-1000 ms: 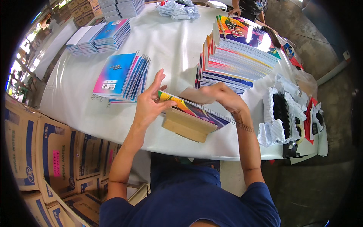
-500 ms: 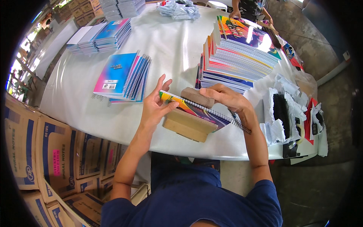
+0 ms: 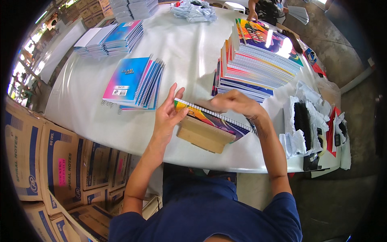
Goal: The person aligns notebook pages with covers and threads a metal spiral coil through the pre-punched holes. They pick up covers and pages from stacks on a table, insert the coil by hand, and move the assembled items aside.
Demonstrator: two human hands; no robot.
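A notebook with a colourful cover (image 3: 209,119) rests tilted against a small brown cardboard stand (image 3: 202,138) near the table's front edge. My left hand (image 3: 169,113) grips its left end, thumb on the cover and the other fingers behind, partly raised. A dark wire coil runs along the notebook's top edge. Just above that edge is my right hand (image 3: 236,103), curled and blurred by motion. In it is a brown pad (image 3: 204,104), smeared and mostly hidden behind the coil and my fingers.
Blue-and-pink spiral notebooks (image 3: 127,78) lie left, with more stacks behind. A tall pile of colourful unbound notebooks (image 3: 262,66) stands right. Black wire coils (image 3: 302,123) lie in white wrapping. Cartons (image 3: 60,161) fill the lower left. Another person's hand (image 3: 252,16) touches the pile's far side.
The right hand has swept left along the notebook's top edge with the brown pad. The coil end that stuck out past the right side now shows much less. My left hand keeps its grip.
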